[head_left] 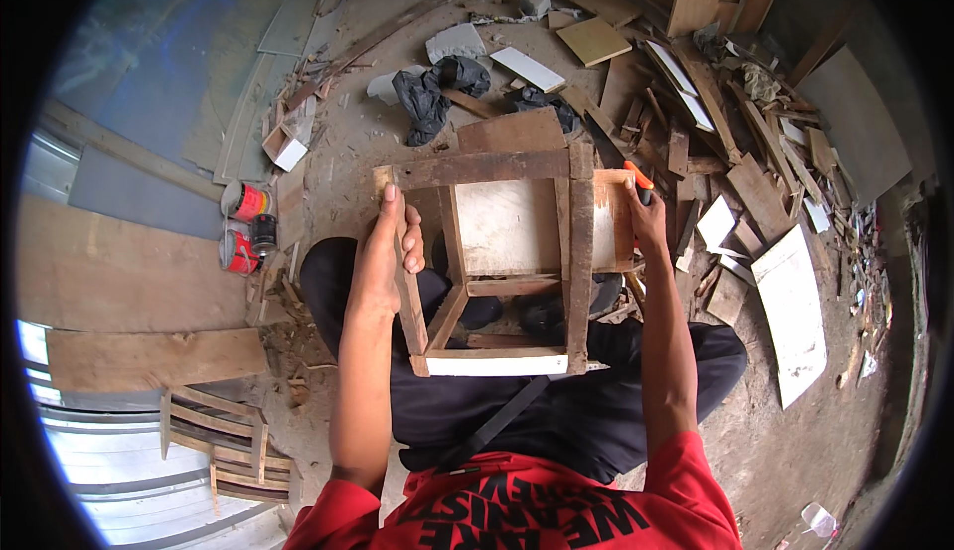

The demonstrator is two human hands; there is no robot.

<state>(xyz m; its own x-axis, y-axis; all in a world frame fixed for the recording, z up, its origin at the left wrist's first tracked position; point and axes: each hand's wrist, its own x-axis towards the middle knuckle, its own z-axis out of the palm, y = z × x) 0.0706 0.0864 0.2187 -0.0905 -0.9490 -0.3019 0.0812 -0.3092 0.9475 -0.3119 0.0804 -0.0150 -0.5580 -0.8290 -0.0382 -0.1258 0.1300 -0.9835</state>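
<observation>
A wooden frame (479, 166), built of brown strips like a small stool or box, stands in front of me between my knees. Through its opening shows a pale board (507, 227), and a white strip (497, 364) runs along its near edge. My left hand (383, 252) is wrapped round the frame's left side piece. To the right, my right hand (648, 220) is closed round an orange and black handle (641, 180), beside a short brown board (611, 214) at the frame's right. The rest of that tool is hidden, so its kind does not show.
Scrap boards (765, 197) and broken wood lie heaped on the right. Black plastic bags (422, 103) lie beyond the frame. Red paint cans (238, 250) stand at the left, and a slatted wooden rack (224, 441) is at the lower left.
</observation>
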